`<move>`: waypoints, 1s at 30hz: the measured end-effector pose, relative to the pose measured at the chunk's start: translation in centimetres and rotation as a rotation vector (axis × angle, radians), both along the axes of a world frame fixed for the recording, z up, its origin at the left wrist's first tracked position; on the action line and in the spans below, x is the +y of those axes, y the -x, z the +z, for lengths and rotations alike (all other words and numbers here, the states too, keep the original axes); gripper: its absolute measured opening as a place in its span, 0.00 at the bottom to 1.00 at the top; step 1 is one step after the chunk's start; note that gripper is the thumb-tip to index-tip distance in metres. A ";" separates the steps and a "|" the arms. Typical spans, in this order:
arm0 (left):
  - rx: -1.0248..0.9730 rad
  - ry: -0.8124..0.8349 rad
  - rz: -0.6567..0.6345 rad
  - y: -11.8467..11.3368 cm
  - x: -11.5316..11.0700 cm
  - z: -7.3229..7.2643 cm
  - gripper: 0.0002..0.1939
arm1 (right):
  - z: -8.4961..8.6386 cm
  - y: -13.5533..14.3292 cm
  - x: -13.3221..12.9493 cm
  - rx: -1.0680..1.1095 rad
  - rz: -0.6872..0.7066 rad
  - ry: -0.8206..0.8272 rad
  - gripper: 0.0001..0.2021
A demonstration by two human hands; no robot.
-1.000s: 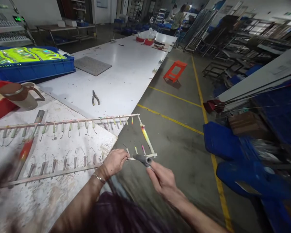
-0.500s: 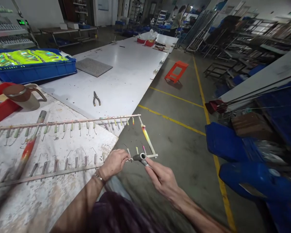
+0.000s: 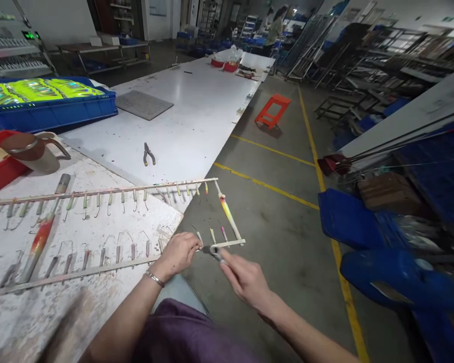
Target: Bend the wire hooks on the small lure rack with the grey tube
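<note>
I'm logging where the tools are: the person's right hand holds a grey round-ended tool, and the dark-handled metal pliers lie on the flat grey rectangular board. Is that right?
Not quite: the dark-handled metal pliers lie on the long white tabletop, apart from the flat grey rectangular board, as the head view shows. The right hand does hold the grey round-ended tool.

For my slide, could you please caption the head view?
Left hand at the rack, right hand holding a grey tool.
</note>
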State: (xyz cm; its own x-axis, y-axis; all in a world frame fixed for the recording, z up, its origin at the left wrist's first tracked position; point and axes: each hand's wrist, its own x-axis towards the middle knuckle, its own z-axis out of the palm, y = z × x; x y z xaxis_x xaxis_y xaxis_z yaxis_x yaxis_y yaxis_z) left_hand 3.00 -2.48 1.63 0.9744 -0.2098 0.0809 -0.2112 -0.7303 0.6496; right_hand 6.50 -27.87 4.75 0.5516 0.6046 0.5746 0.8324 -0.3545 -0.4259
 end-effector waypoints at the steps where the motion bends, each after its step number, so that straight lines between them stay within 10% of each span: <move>1: -0.001 -0.004 0.000 0.0 0.0 0.1 0.13 | 0.0 0.0 0.1 0.000 0.001 0.026 0.22; 30: -0.238 -0.121 0.310 0.2 -0.5 -1.6 0.09 | -4.2 0.6 0.7 0.417 -0.344 -0.239 0.22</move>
